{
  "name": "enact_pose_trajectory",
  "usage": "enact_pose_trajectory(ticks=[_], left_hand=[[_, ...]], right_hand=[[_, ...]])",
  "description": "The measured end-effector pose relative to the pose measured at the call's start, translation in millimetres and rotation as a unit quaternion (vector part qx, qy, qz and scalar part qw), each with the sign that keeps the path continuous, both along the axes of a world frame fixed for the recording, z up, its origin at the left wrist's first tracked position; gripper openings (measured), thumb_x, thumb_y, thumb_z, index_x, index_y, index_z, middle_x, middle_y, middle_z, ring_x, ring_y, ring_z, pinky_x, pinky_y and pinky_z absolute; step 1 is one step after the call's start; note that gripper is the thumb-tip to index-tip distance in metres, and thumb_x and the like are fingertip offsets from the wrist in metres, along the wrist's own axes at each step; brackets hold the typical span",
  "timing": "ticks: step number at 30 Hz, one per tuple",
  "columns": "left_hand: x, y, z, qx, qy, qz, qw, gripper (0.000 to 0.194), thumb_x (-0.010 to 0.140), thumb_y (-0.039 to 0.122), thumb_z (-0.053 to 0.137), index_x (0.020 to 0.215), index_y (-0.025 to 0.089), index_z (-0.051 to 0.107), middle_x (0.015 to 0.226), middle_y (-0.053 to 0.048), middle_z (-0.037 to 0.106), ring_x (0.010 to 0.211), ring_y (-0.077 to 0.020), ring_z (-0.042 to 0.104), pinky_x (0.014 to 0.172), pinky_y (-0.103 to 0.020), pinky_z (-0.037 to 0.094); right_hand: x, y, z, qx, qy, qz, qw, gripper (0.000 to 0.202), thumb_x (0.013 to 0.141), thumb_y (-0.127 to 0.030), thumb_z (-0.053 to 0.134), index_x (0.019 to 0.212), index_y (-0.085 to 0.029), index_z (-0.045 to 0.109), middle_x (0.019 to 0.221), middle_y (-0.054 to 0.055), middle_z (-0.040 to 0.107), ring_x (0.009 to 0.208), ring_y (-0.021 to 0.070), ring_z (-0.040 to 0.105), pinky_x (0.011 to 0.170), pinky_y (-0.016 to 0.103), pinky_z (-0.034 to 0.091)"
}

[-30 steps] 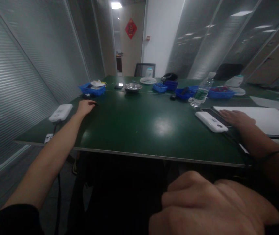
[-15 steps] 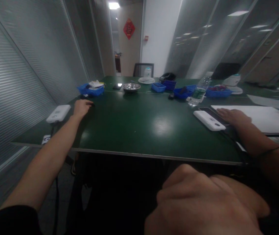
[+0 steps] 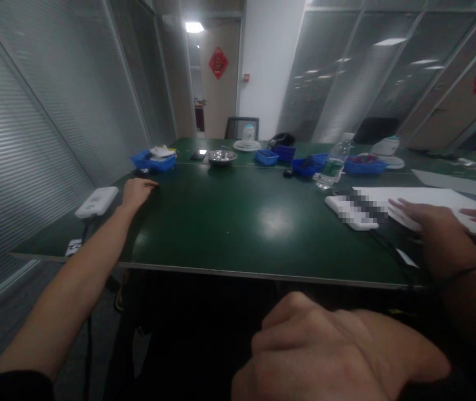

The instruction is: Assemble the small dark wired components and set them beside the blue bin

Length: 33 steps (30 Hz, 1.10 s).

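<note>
My left hand (image 3: 137,192) rests on the green table at the left, its fingers stretched toward the right, with nothing visible in them. Just behind it stands a blue basket (image 3: 153,162) with white tissue on top. A white power bank (image 3: 97,201) with a cable lies left of my left forearm. My right hand (image 3: 317,345) is large and close to the camera at the bottom, in front of the table edge. Its fingers are curled in; the palm is hidden, so whatever it may hold does not show.
Another person's hands (image 3: 430,214) lie on white paper (image 3: 413,196) at the right. Near them are a second white power bank (image 3: 348,214), partly pixelated, and a water bottle (image 3: 334,165). A metal bowl (image 3: 221,158) and several blue baskets (image 3: 266,157) stand farther back on the green table (image 3: 204,223).
The view has tilted up slightly. My right hand sits lower and a bit farther left in the picture. The other person's hand has moved right, off the phone and onto the paper.
</note>
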<state>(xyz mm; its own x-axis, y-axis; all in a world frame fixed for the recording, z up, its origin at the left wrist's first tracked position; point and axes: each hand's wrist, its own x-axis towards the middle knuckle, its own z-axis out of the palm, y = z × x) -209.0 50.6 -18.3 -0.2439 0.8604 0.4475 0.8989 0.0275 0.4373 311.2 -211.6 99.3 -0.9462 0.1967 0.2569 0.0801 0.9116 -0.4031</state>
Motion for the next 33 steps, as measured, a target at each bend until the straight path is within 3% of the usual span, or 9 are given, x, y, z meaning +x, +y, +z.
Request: enact_pose_trajectory(ticks=[3,6,10,12,15,19,24,28,33], left_hand=[[-1.8,1.1,-2.2,0.023,-0.031,-0.015,0.999,0.030,0.090,0.026,0.069,0.117,0.021,0.083,0.110,-0.008,0.082,0.107,-0.0269,0.076,0.106,-0.036,0.053],[-0.1,1.1,0.0,0.029,-0.084,-0.007,0.996,0.041,0.087,0.024,0.073,0.127,0.017,0.078,0.110,-0.009,0.082,0.107,-0.0255,0.076,0.106,-0.036,0.054],[7.8,2.8,5.9,-0.004,-0.175,-0.005,0.985,0.060,0.075,0.022,0.081,0.135,0.015,0.072,0.111,-0.011,0.081,0.107,-0.0278,0.076,0.104,-0.042,0.056],[16.7,3.9,8.1,-0.024,-0.222,-0.038,0.974,0.067,0.069,0.025,0.087,0.133,0.014,0.072,0.110,-0.013,0.081,0.107,-0.0292,0.076,0.102,-0.044,0.057],[41.5,3.1,10.9,-0.083,-0.281,-0.144,0.945,0.065,0.066,0.032,0.091,0.127,0.014,0.075,0.116,-0.015,0.079,0.111,-0.0296,0.075,0.105,-0.044,0.055],[99.8,-8.3,16.2,-0.185,-0.208,-0.314,0.907,0.046,0.079,0.040,0.086,0.121,0.024,0.081,0.131,-0.008,0.076,0.126,-0.0286,0.068,0.116,-0.044,0.047],[179.5,-37.1,18.9,-0.224,-0.185,-0.478,0.829,0.046,0.087,0.039,0.082,0.130,0.025,0.077,0.130,-0.008,0.076,0.123,-0.0259,0.069,0.110,-0.041,0.049],[204.2,-52.4,17.1,-0.224,-0.233,-0.511,0.796,0.049,0.086,0.036,0.085,0.132,0.020,0.074,0.124,-0.012,0.077,0.114,-0.0253,0.073,0.103,-0.041,0.054],[202.1,-57.5,19.1,-0.201,-0.232,-0.497,0.812,0.034,0.084,0.036,0.087,0.110,0.016,0.079,0.111,-0.011,0.079,0.103,-0.0235,0.075,0.097,-0.038,0.055]], right_hand=[[-17.8,4.5,-4.3,-0.009,0.035,0.028,0.999,0.038,0.103,-0.033,0.053,0.138,-0.040,0.063,0.101,0.000,0.079,0.080,0.0155,0.074,0.070,0.028,0.059],[-24.9,44.7,-10.9,0.000,0.037,-0.100,0.994,0.043,0.100,-0.025,0.051,0.142,-0.029,0.060,0.116,0.005,0.077,0.093,0.0190,0.073,0.079,0.031,0.057],[-27.2,115.9,-37.6,0.030,0.028,-0.180,0.983,0.028,0.098,-0.023,0.059,0.124,-0.020,0.070,0.114,0.007,0.076,0.094,0.0197,0.071,0.085,0.033,0.052],[-27.1,145.0,-52.8,0.013,0.015,-0.226,0.974,0.025,0.098,-0.024,0.061,0.118,-0.018,0.072,0.110,0.008,0.077,0.089,0.0189,0.070,0.082,0.031,0.051],[-28.7,172.6,-69.4,-0.026,0.026,-0.298,0.954,0.022,0.098,-0.024,0.062,0.115,-0.017,0.073,0.101,0.007,0.077,0.082,0.0175,0.069,0.077,0.029,0.051],[-33.7,185.7,-80.1,-0.006,0.053,-0.296,0.954,0.023,0.098,-0.024,0.062,0.118,-0.017,0.071,0.102,0.007,0.076,0.086,0.0187,0.068,0.081,0.031,0.052],[-33.7,185.0,-88.7,0.033,0.093,-0.244,0.965,0.025,0.101,-0.026,0.061,0.123,-0.018,0.069,0.115,0.009,0.074,0.098,0.0206,0.068,0.088,0.033,0.052],[-28.9,180.6,-92.6,0.037,0.104,-0.233,0.966,0.024,0.098,-0.023,0.063,0.121,-0.019,0.069,0.112,0.008,0.073,0.097,0.0205,0.068,0.088,0.033,0.052],[-25.7,177.7,-92.4,0.033,0.089,-0.234,0.968,0.022,0.095,-0.022,0.064,0.116,-0.019,0.071,0.106,0.007,0.073,0.092,0.0198,0.068,0.084,0.032,0.051]])
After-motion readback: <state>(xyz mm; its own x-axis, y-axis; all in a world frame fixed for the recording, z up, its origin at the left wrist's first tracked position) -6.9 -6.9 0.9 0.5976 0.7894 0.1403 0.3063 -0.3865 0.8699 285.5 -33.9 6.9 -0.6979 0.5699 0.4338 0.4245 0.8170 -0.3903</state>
